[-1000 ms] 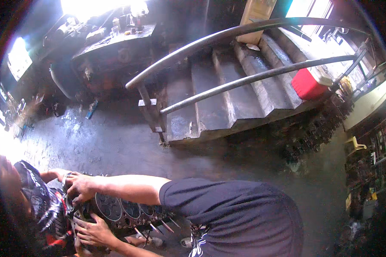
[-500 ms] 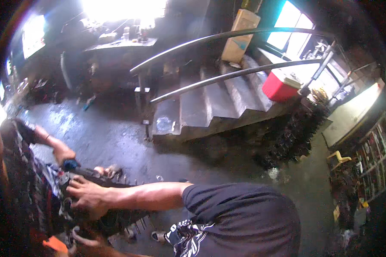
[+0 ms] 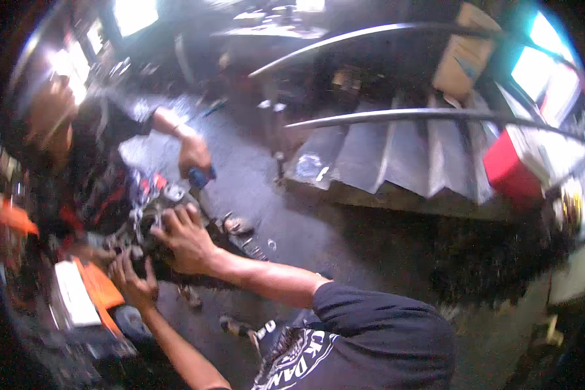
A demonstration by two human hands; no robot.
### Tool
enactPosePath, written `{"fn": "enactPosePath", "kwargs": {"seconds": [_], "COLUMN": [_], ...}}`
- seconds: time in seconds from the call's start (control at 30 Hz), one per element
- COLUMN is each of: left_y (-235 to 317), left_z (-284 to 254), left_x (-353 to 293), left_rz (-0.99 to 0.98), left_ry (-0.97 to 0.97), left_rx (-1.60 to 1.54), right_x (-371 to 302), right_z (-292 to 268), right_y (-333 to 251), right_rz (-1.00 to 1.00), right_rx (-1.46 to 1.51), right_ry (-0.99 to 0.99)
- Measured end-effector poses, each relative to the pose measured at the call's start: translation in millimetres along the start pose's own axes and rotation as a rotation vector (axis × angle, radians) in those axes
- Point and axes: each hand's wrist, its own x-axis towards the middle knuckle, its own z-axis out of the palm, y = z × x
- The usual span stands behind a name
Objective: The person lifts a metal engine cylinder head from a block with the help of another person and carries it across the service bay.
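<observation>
A dark, greasy metal machine part stands at the left, between me and a co-worker. My right hand lies over its near right side, fingers curled onto it; what is under the palm is hidden. Lower down, my left hand is at the part's near edge with fingers apart, slightly blurred. Across from me, the co-worker's hand grips a dark blue object of unclear kind, just beyond the part. Another hand of theirs is smeared near my left fingertips.
An orange object and a white box are beside my left forearm. Loose metal parts lie on the dark floor. Concrete steps with a metal handrail rise to the right, bearing a red cooler box.
My view has swung left, so everything sits further right. My left hand has come fully into view at the part's near edge. My right hand stays on the part.
</observation>
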Motion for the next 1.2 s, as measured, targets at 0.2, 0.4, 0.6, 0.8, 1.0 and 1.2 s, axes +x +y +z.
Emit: {"fn": "enactPosePath", "kwargs": {"seconds": [0.2,0.4,0.6,0.8,1.0,1.2], "left_y": [90.9,153.5,201.7,181.9,142.3,132.9], "left_z": [21.8,-46.2,-140.2,-180.3,-174.5,-140.4], "left_x": [6.9,17.1,-54.0,-99.5,-127.1,-106.3], "left_rz": [-0.159,-0.213,-0.335,-0.409,-0.339,-0.244], "left_ry": [-0.191,-0.297,-0.174,-0.189,-0.130,-0.093], "left_rx": [0.023,0.303,0.383,0.295,0.195,-0.028], "right_x": [-7.4,31.4,16.4,-13.9,-27.5,-55.7], "right_z": [-5.6,-36.3,-86.5,-78.6,-81.2,-101.1], "right_y": [105.6,86.7,-15.4,-59.1,-87.5,-57.2], "right_rz": [-0.067,-0.148,0.071,-0.334,-0.353,-0.209], "right_rx": [-0.007,0.111,0.989,0.234,0.048,-0.087], "right_ry": [-0.123,-0.263,-0.557,-0.317,-0.259,-0.207]}}
